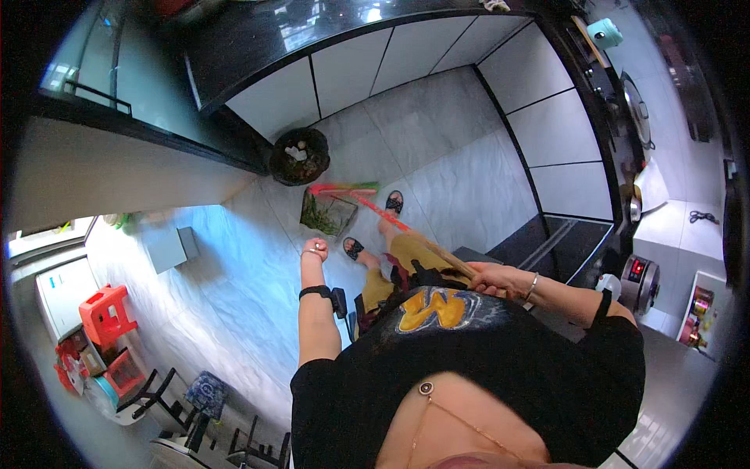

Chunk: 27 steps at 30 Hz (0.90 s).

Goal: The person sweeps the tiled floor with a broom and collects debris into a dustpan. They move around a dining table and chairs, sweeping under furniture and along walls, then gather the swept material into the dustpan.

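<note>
My right hand (498, 280) grips the upper end of a broom's shaft (436, 249), close to my waist. The shaft is tan above and red below, and slants down to the red and green broom head (345, 189). That head lies along the far edge of a dustpan-like square container (345, 216) holding green leafy scraps (322, 217). Just on the near side of the container, my left hand (316, 249) is raised with its fingers curled; whether it holds a handle cannot be made out.
Beyond the container stands a black-lined waste bin (300, 157) with scraps inside. My sandalled feet (375, 225) are beside the broom. White cabinets (345, 73) border the floor ahead and right. A grey box (170, 249), red plastic stool (106, 315) and chairs are at left.
</note>
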Each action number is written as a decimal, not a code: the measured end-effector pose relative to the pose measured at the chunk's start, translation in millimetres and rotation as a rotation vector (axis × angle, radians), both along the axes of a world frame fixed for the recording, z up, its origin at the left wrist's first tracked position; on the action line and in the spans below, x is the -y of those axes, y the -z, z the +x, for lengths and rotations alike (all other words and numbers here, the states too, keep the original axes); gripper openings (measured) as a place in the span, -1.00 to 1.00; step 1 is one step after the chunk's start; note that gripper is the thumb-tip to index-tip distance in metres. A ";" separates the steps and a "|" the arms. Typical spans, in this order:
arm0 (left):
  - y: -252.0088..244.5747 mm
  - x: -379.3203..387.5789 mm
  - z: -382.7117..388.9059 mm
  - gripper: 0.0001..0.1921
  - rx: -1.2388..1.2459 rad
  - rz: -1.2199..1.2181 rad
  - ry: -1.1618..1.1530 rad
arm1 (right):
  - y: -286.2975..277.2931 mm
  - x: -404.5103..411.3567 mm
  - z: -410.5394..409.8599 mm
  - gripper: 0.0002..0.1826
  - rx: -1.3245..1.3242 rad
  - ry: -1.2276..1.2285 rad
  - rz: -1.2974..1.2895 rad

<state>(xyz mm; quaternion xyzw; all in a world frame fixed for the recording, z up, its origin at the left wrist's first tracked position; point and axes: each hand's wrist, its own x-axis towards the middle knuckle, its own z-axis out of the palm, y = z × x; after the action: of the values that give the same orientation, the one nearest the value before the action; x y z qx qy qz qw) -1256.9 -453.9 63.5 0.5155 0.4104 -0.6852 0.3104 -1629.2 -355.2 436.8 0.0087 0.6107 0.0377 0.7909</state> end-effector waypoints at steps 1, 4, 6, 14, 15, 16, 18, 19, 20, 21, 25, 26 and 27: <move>0.1 1.1 -1.5 -0.80 0.015 -0.001 -0.005 | -8.5 5.0 1.2 -0.34 0.010 -0.055 -0.011; 2.4 -0.7 -2.1 -0.76 0.081 -0.076 0.070 | -38.6 12.9 -0.9 -0.31 -0.043 -0.228 -0.108; 4.7 -2.4 -2.2 -0.75 0.083 -0.090 0.104 | -45.8 17.7 -0.9 -0.27 -0.065 -0.252 -0.205; 0.7 1.5 -2.7 -0.77 0.063 -0.098 0.097 | 72.8 -19.5 -9.0 -0.16 -0.189 -0.499 -0.516; -0.2 2.1 -3.2 -0.78 0.052 -0.079 0.038 | 87.3 -31.7 -10.2 -0.15 -0.163 -0.568 -0.557; -0.5 2.9 -2.4 -0.78 0.063 -0.089 0.046 | 93.9 -46.8 -10.9 -0.14 -0.197 -0.633 -0.566; 1.6 4.2 -2.2 -0.79 0.026 -0.076 0.066 | 85.2 -65.6 -19.7 -0.14 -0.099 -0.709 -0.840; 3.3 3.2 -2.7 -0.79 0.007 -0.070 0.069 | 75.8 -66.7 -22.5 -0.13 -0.101 -0.788 -0.859; 5.7 2.2 -2.3 -0.80 0.021 -0.098 0.057 | 62.1 -61.9 -26.2 -0.14 -0.046 -0.656 -0.734; 8.1 0.4 -1.4 -0.80 0.040 -0.126 0.043 | 41.8 -53.8 -32.5 -0.16 -0.021 -0.545 -0.530; 15.6 -10.9 10.3 -0.80 0.051 0.033 -0.196 | -27.0 -10.7 -34.7 -0.20 0.000 -0.385 -0.190; 15.9 -16.9 14.9 -0.81 -0.003 -0.014 -0.208 | -39.0 -5.8 -31.4 -0.19 -0.033 -0.398 -0.229; 15.2 -25.8 21.5 -0.81 -0.048 -0.049 -0.242 | -48.4 -2.7 -27.7 -0.17 -0.069 -0.415 -0.256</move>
<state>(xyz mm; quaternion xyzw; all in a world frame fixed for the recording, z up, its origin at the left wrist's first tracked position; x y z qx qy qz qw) -1235.4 -428.1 48.3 0.4380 0.4599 -0.6647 0.3934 -1657.0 -352.5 485.2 -0.2159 0.6260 0.1215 0.7395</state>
